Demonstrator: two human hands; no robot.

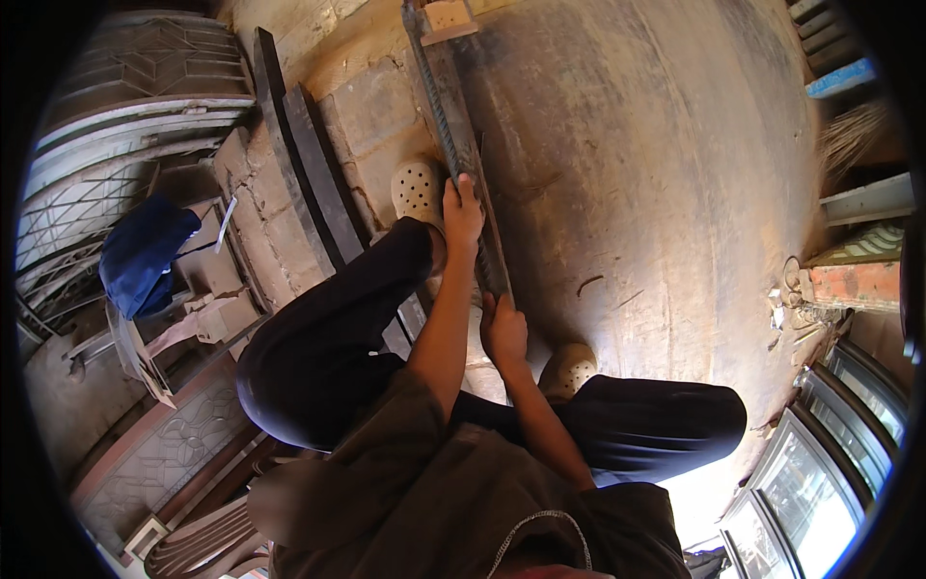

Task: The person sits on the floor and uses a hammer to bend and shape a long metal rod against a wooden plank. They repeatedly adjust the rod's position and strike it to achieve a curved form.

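Observation:
A long dark ribbed steel bar [439, 106] runs from the top of the view down between my feet, along a flat dark metal beam [461, 121]. My left hand [464, 212] is closed around the bar beside my left foot. Lower down, nearer my body, my right hand [504, 330] is closed on its near end with the thumb pointing forward. The palms hide parts of the bar. At the far end, a tan block [448, 17] sits against the beam. My cream perforated clogs [417, 190] stand on either side of the work.
Two dark metal bars [307, 159] lie on the paving at left. Beyond them are a dark blue cloth [147, 253], an open cardboard box [224, 317] and metal grilles [145, 125]. A worn brown floor [656, 193] spreads right, toward bristles [854, 130] and framed glass panes [805, 473].

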